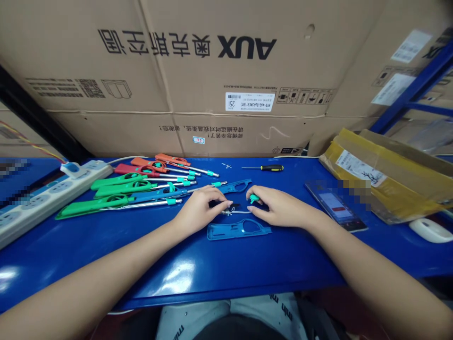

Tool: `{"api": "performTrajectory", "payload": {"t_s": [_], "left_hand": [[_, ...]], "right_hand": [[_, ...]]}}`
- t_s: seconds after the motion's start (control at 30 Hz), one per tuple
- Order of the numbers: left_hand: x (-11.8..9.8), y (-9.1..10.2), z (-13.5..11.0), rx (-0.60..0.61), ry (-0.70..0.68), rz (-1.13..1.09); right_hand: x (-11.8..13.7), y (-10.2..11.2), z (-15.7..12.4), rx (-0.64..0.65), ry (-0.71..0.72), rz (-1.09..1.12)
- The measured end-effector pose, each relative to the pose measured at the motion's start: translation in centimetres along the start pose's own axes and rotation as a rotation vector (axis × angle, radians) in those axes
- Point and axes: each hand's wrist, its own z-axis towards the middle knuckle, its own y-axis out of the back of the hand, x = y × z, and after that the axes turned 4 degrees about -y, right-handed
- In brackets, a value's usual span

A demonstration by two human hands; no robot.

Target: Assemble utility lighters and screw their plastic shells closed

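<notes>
A small black part point(234, 207) with a white wire point(243, 212) is at the middle of the desk, raised a little way behind an open blue shell point(221, 233). The person's left hand point(202, 206) pinches the part between thumb and fingertips, though its curled fingers hide most of the grip. The right hand point(283, 206), palm down, is curled with thumb and forefinger around a green piece point(254, 199); the wire runs across to that thumb, and whether it is gripped there cannot be told. Handling this well would seem to call for a light pinch, a steady left hand, and slack in the wire so that it neither kinks nor tugs loose. Keeping both wrists low, with the shell's hollow side in sight, should help small pieces stay put. The shell lies just in front of the fingers, with smooth blue desk point(198, 269) from there to the near edge, the easiest way for the hands to draw back. Behind the hands lies a blue handle point(238, 186); farther back, a screwdriver point(272, 168). Leftward there is little room: green, red and orange lighters point(122, 188) lie close, rods pointing at the left hand, with a power strip point(46, 193) beyond. To the right, a phone point(334, 206) sits near the right forearm, then a mouse point(430, 230) and a yellow-taped package point(357, 165). A tall carton point(198, 89) walls off the back.
</notes>
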Motion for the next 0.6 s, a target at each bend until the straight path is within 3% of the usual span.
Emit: {"api": "performTrajectory", "payload": {"t_s": [0.27,0.43,0.53,0.6], "left_hand": [[0.4,-0.4,0.1,0.016,-0.025,0.129],[0.2,0.6,0.0,0.02,-0.024,0.213],[-0.2,2.3,-0.2,0.181,-0.076,0.239],[-0.3,3.3,-0.2,0.28,-0.09,0.291]], "right_hand": [[0.3,-2.5,1.4,-0.156,0.104,-0.014],[0.2,-2.8,1.6,-0.202,0.061,-0.02],[-0.2,-1.4,0.9,-0.194,0.037,-0.003],[-0.7,-0.2,0.4,-0.091,0.051,0.023]]}}
